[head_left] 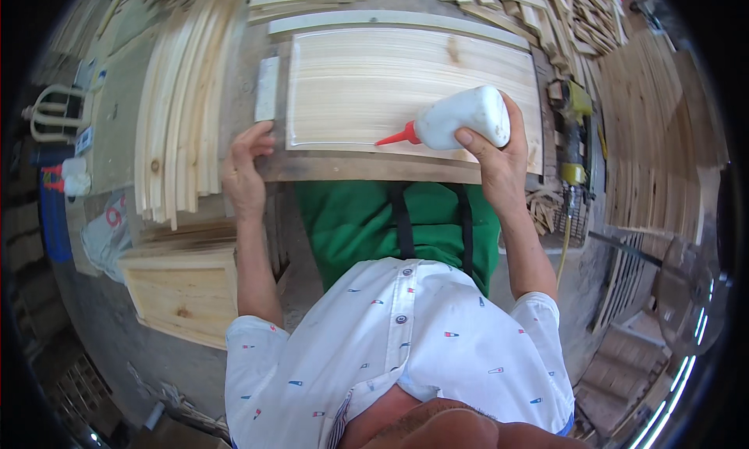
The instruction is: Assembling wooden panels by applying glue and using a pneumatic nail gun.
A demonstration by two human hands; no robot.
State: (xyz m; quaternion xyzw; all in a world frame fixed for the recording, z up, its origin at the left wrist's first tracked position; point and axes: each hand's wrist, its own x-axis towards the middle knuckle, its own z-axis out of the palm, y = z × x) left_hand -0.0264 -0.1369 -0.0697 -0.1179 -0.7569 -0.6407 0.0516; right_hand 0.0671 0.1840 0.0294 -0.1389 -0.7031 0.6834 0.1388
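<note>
My right hand (509, 162) grips a white squeeze bottle (460, 120) with a red nozzle, tilted so that the tip points left and rests at or just above the front edge of a pale wooden panel (359, 78). A thin white line of what looks like glue runs along the panel's back, left and front borders. My left hand (248, 172) is held beside the worktable's front left corner, fingers loosely bent and apart, holding nothing. Just beyond its fingertips lies a short whitish block (267, 88). Whether that hand touches the table (335, 166) is unclear.
A long wooden strip (398, 20) lies behind the panel. Stacked boards (183, 106) stand at the left, above a wooden box-like frame (183, 297). To the right sit a yellow-and-black power tool (575, 129) and more boards (651, 137). Wood offcuts (577, 20) fill the back right.
</note>
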